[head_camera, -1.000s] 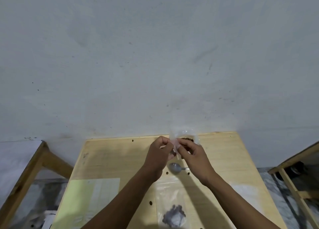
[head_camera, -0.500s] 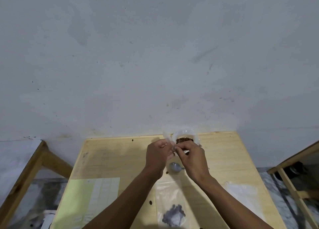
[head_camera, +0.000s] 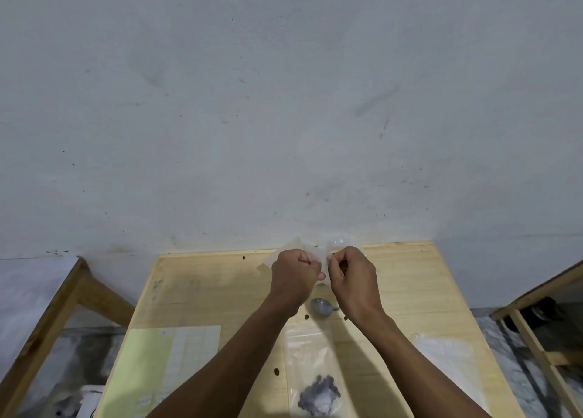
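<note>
Left hand (head_camera: pixel 295 277) and right hand (head_camera: pixel 355 279) pinch clear pouch (head_camera: pixel 296 249); bag (head_camera: pixel 310 354) holds beads (head_camera: pixel 320 395)

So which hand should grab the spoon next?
Probably the right hand: the spoon points its handle toward that wrist, and the left hand grips the clear bag.

You have two hands at work: left hand (head_camera: pixel 295 277), right hand (head_camera: pixel 353 279). Count three clear bags on or over the table (head_camera: pixel 205 285): the held bag (head_camera: pixel 291 253) at its far edge, the bag of dark pieces (head_camera: pixel 310 354) at the near edge, and the flat bag (head_camera: pixel 441 354) toward the right edge. There is one spoon (head_camera: pixel 320 307) and one green sheet (head_camera: pixel 151 361).
</note>
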`<state>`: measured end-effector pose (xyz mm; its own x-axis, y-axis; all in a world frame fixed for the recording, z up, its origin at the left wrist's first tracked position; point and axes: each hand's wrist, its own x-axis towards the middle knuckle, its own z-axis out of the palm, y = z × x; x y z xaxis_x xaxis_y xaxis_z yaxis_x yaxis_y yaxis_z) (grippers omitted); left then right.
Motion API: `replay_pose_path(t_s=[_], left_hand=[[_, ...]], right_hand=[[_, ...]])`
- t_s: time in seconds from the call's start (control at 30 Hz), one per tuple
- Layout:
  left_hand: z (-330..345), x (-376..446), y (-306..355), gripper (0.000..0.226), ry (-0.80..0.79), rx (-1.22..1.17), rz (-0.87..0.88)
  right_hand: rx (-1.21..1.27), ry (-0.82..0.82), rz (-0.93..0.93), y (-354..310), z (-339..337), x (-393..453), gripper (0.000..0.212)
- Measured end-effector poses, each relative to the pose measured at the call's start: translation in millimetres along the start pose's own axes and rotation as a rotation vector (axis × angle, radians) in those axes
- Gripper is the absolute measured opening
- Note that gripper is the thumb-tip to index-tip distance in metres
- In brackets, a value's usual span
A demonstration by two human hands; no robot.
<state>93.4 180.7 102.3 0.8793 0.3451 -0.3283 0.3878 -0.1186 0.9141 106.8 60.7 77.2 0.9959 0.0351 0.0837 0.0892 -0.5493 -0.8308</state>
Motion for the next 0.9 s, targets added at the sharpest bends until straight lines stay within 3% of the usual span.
replay_pose_path(t_s=[0.4, 0.5, 0.6, 0.67, 0.8, 0.9], left_hand=[[-7, -1, 11, 0.027, -0.1, -0.026, -0.127], [-8, 1, 10, 0.031, -0.113, 0.018, -0.153], [-7, -4, 4, 0.029, -0.193, 0.067, -0.211], [-5, -14, 0, 0.026, -0.244, 0.076, -0.252], [-4, -17, -9, 0.018, -0.065, 0.241, -0.109], [-5, -19, -14, 0.059, 0.12, 0.295, 0.063]], right_hand=[[-0.006, 0.052, -0.075, -2, 1, 0, 0.019], [-0.013, 0.035, -0.058, -4, 2, 1, 0.019], [0.05, 0.152, 0.007, -5, -1, 8, 0.02], [0.06, 0.142, 0.024, -5, -6, 14, 0.019], [0.051, 0.03, 0.056, -3, -10, 11, 0.018], [0.062, -0.012, 0.073, -2, -12, 10, 0.017]])
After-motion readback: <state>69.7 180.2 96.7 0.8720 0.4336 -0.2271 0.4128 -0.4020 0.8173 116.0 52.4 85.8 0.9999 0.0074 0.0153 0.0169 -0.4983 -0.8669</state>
